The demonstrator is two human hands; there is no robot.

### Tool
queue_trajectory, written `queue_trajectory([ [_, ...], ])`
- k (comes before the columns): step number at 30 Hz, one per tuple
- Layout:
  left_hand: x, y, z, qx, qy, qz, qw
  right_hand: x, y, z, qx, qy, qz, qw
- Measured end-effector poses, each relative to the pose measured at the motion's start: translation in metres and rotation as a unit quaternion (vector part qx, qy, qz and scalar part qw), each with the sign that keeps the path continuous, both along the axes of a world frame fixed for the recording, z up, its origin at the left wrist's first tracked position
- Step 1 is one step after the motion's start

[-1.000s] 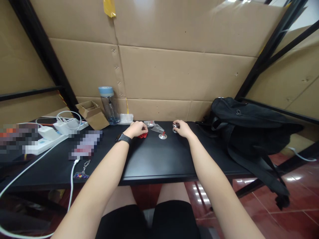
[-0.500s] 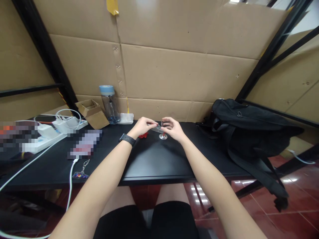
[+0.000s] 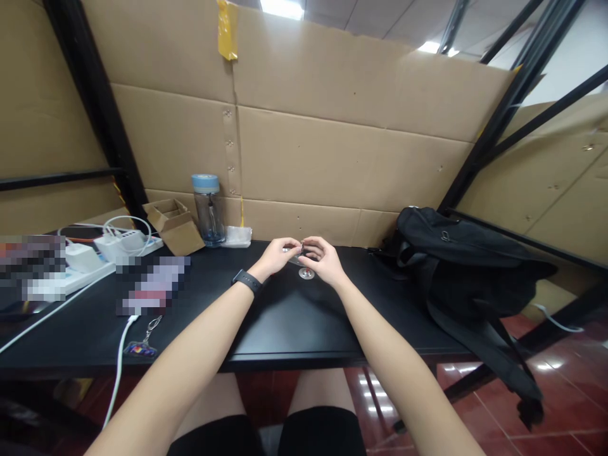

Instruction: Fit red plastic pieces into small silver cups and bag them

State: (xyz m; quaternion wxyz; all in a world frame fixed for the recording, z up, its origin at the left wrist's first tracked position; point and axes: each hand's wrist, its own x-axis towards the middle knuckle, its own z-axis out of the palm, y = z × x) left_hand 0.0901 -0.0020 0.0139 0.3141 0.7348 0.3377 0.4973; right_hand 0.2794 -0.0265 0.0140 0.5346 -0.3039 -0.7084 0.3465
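Note:
Above the middle of the black table (image 3: 294, 323), my two hands meet close together. My left hand (image 3: 275, 255), with a black band on its wrist, is closed in a pinch on a thin clear piece (image 3: 293, 259) that looks like plastic. My right hand (image 3: 325, 261) curls its fingers around the upper part of a small clear stemmed item (image 3: 306, 274), like a little goblet. Its round foot shows below the fingers, with a bit of red at the stem. Most of its upper part is hidden by my fingers.
To the left stand a bottle with a blue lid (image 3: 209, 212), an open cardboard box (image 3: 177, 225), a power strip (image 3: 90, 272) with chargers, and a blurred-out phone (image 3: 156, 288) on a cable. A black bag (image 3: 465, 266) lies right. Cardboard panels (image 3: 342, 171) close off the back.
The view has tilted up a little. My hands have drawn slightly closer together. The red thing seen beneath my left hand before is now mostly hidden.

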Motion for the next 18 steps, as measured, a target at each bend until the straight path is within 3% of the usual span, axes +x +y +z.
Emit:
queue_trajectory([
  [9, -0.001, 0.0013, -0.0032, 0.022, 0.055, 0.048, 0.997, -0.0013, -0.0003, 0.0006, 0.0, 0.002, -0.019, 1.0],
  [18, -0.002, -0.0029, 0.0009, 0.021, 0.02, 0.037, 0.999, 0.0003, 0.0017, -0.0009, 0.006, 0.008, -0.014, 1.0],
])
